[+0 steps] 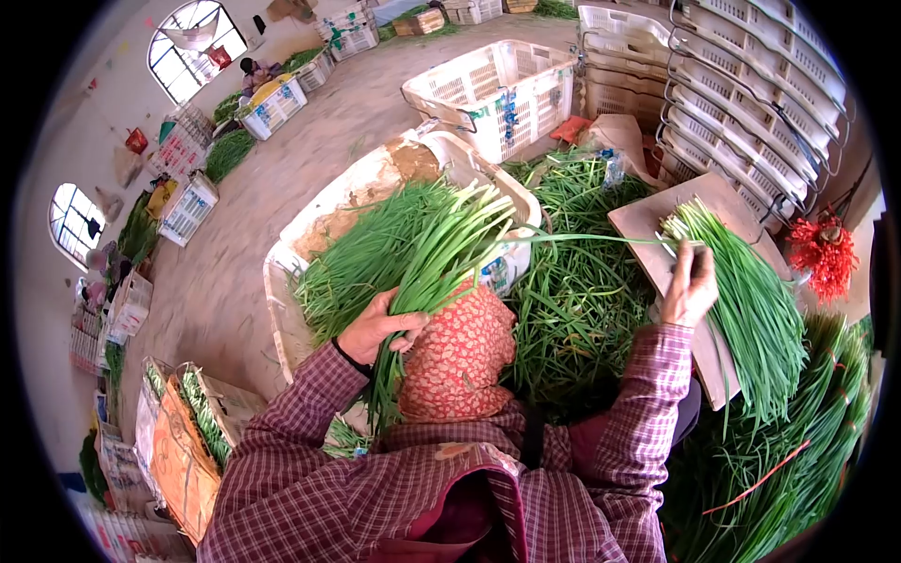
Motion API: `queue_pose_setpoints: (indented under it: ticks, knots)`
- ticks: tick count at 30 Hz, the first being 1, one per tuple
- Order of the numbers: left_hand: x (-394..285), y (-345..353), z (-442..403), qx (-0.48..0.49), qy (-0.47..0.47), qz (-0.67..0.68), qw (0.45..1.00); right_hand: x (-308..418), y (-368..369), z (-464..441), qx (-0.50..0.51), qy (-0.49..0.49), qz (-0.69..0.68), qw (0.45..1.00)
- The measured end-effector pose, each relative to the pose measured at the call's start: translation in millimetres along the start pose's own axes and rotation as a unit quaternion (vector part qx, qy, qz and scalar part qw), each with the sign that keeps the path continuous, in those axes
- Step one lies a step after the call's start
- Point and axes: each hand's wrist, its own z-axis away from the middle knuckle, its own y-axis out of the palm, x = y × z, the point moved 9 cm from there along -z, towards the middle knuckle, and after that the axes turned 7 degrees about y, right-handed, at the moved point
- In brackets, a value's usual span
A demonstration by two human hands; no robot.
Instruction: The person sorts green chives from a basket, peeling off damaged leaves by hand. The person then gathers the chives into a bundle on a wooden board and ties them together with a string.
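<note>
My left hand (380,330) is wrapped round a bunch of green stalks (450,235), whose pale ends point up and to the right over a white crate (282,310) with more greens in it. On the right, my right hand (691,286) is closed in a pinch at the end of a long green leaf (591,238) that stretches across from the bunch. Just beside that hand, a pile of trimmed stalks (751,310) lies on a brown board (648,220). Loose green leaves (572,291) are heaped between the crate and the board.
Another white crate (526,108) stands ahead, with stacked crates (741,103) at the upper right. Long greens (788,479) lie at the lower right, below red ties (822,253). A patterned red cloth (460,361) is near my left hand. People sit among crates at far left.
</note>
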Motion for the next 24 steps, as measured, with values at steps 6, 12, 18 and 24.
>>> queue_pose_setpoints:
  ticks: [6, 12, 18, 24]
  knots:
    - [-1, -2, -2, -0.026, 0.000, 0.035, 0.999, 18, 13, 21, 0.063, -0.153, 0.262, 0.951]
    - [-3, 19, -9, -0.007, 0.007, 0.002, 1.000, 70, 115, 128, 0.398, 0.005, -0.066, 0.915]
    - [-4, 28, -8, -0.009, 0.011, -0.043, 0.999, 98, 129, 144, 0.376, 0.028, -0.056, 0.924]
    - [-3, 28, -11, -0.006, 0.007, -0.046, 0.999, 89, 125, 135, 0.367, -0.006, -0.078, 0.927]
